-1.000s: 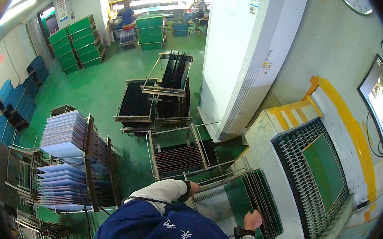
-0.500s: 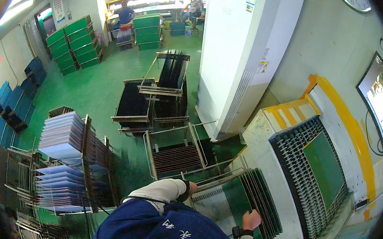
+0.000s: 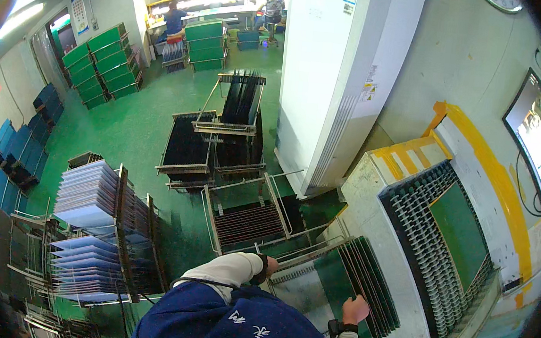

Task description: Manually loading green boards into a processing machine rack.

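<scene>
A metal rack in front of me holds several upright dark green panels (image 3: pixel 374 282), spaced apart in a row. My right hand (image 3: pixel 354 310) is at the near face of these panels, fingers curled closed beside an edge. Whatever it grips, if anything, cannot be made out. My left hand (image 3: pixel 269 267) rests by the rack's left side, close to its metal rail (image 3: pixel 306 257); its fingers are mostly hidden. To the right, a single green panel (image 3: pixel 460 234) lies on the roller bed (image 3: pixel 428 247) of a machine.
Another wire rack (image 3: pixel 250 222) stands ahead, with dark loaded racks (image 3: pixel 211 144) beyond. Pale sheets (image 3: pixel 90 195) fill a rack on the left. A tall white cabinet (image 3: pixel 343 79) rises ahead. Green bins (image 3: pixel 108 58) and people at a lit bench (image 3: pixel 213 9) are farther back.
</scene>
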